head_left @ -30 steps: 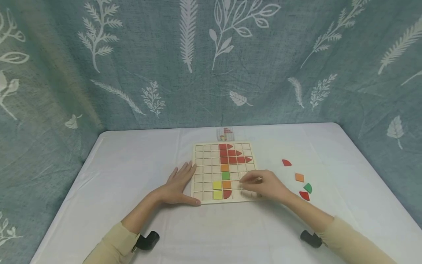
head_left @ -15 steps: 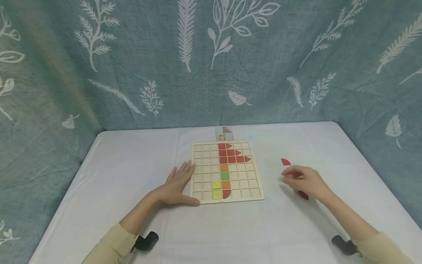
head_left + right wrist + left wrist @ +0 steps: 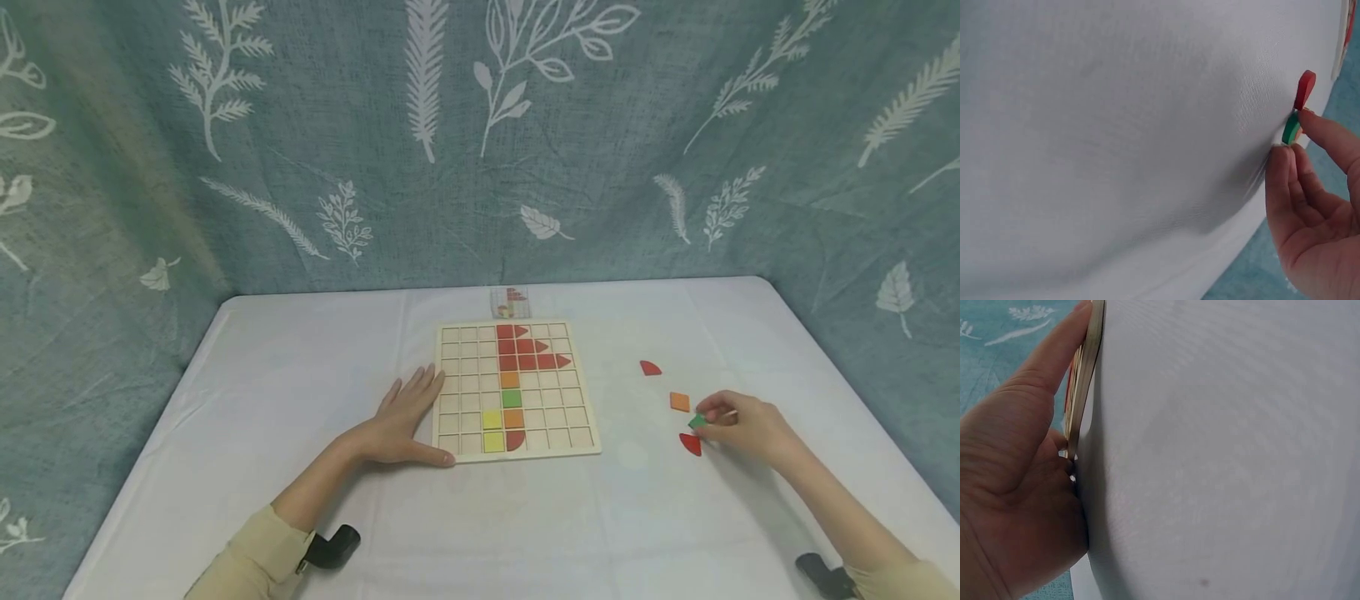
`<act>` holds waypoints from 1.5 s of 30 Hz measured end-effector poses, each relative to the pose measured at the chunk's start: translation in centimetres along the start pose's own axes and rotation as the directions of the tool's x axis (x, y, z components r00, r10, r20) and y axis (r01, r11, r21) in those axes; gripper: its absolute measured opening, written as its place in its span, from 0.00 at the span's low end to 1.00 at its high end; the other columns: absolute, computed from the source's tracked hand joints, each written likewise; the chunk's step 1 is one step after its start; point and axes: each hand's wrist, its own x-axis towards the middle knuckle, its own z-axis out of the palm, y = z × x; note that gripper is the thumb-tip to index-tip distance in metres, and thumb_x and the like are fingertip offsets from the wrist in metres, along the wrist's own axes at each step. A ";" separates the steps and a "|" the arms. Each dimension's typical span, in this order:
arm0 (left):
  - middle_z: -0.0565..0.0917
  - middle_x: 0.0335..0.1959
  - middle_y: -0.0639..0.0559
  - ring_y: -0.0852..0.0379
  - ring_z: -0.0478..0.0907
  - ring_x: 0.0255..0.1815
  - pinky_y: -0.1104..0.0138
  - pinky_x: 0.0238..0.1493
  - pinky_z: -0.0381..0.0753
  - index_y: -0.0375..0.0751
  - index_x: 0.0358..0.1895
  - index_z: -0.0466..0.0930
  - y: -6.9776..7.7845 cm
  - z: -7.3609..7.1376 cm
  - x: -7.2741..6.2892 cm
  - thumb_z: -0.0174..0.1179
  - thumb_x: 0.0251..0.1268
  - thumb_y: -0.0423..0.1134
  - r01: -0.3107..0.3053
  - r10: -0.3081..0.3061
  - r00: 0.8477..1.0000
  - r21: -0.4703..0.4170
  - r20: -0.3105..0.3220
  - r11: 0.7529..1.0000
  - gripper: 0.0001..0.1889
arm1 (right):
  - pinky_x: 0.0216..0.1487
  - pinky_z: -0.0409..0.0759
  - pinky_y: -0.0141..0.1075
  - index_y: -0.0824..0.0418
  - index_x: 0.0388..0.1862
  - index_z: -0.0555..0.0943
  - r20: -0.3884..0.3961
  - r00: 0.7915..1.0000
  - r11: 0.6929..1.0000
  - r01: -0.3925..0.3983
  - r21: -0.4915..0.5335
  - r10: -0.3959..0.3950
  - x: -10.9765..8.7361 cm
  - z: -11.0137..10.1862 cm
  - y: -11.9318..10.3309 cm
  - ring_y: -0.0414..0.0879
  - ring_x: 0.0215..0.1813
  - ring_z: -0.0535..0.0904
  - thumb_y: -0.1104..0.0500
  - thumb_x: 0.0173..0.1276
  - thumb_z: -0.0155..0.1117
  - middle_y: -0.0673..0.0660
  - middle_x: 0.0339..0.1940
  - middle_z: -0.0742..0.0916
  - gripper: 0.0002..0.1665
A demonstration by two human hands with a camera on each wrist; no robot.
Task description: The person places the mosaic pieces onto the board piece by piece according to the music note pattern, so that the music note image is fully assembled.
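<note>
A square pale wooden grid board (image 3: 555, 436) lies on the table, with red, orange, green and yellow pieces set in some of its cells. My left hand (image 3: 401, 429) rests along the board's left side, fingers spread, thumb (image 3: 1054, 356) at its near corner. Right of the board, my right hand (image 3: 746, 427) pinches a green quarter-circle piece (image 3: 1289, 129) between thumb and fingertips, low over the cloth. A red quarter-circle piece (image 3: 691, 444) lies just on the near side of it. An orange square (image 3: 679, 402) and another red quarter-circle (image 3: 650, 367) lie farther back.
Behind the board lies a small card (image 3: 511, 302) printed with a similar coloured pattern. White cloth (image 3: 315, 350) covers the table. A blue-green leaf-patterned curtain (image 3: 465, 208) hangs behind it and along both sides.
My right hand has moved from over the board's right side out to the loose pieces, where it now pinches the green piece. The left hand stays put.
</note>
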 end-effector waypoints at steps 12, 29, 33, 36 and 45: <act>0.39 0.79 0.38 0.44 0.31 0.79 0.48 0.75 0.27 0.33 0.78 0.40 0.1 -0.1 0.0 0.72 0.45 0.63 -0.001 0.001 1.000 -0.011 0.002 1.000 0.65 | 0.41 0.82 0.32 0.60 0.42 0.84 -0.043 0.959 0.960 0.282 0.004 -0.281 1.6 1.4 -1.4 0.43 0.38 0.79 0.68 0.63 0.68 0.48 0.33 0.85 0.09; 0.40 0.79 0.38 0.43 0.31 0.79 0.47 0.75 0.28 0.34 0.78 0.42 0.0 0.2 -0.3 0.72 0.45 0.63 0.005 -0.005 1.000 -0.011 -0.008 1.000 0.64 | 0.36 0.80 0.35 0.63 0.42 0.83 -0.124 0.953 0.961 0.272 -0.053 -0.277 3.5 3.7 -3.8 0.43 0.35 0.80 0.58 0.63 0.71 0.51 0.33 0.86 0.12; 0.40 0.79 0.37 0.42 0.31 0.79 0.47 0.74 0.28 0.32 0.77 0.42 0.0 0.2 -0.4 0.72 0.46 0.62 -0.004 0.003 1.000 -0.016 -0.008 1.000 0.64 | 0.39 0.80 0.39 0.64 0.43 0.82 -0.125 0.949 0.957 0.285 -0.053 -0.290 3.8 4.3 -4.4 0.45 0.38 0.80 0.58 0.59 0.75 0.53 0.35 0.86 0.16; 0.40 0.79 0.36 0.42 0.31 0.79 0.46 0.74 0.28 0.32 0.77 0.42 0.1 0.2 -0.4 0.72 0.46 0.63 -0.008 0.008 1.000 -0.012 -0.008 1.000 0.64 | 0.40 0.81 0.41 0.65 0.43 0.82 -0.136 0.944 0.954 0.296 -0.053 -0.301 3.9 4.6 -4.7 0.47 0.38 0.81 0.59 0.58 0.75 0.53 0.35 0.86 0.16; 0.39 0.79 0.37 0.43 0.30 0.79 0.47 0.74 0.27 0.32 0.78 0.40 -0.2 0.1 -0.2 0.71 0.46 0.64 -0.012 0.012 1.000 0.012 -0.007 1.000 0.65 | 0.42 0.82 0.39 0.63 0.45 0.82 -0.119 0.967 0.969 0.235 0.079 -0.225 3.8 5.4 -5.8 0.46 0.40 0.84 0.61 0.58 0.74 0.51 0.35 0.87 0.16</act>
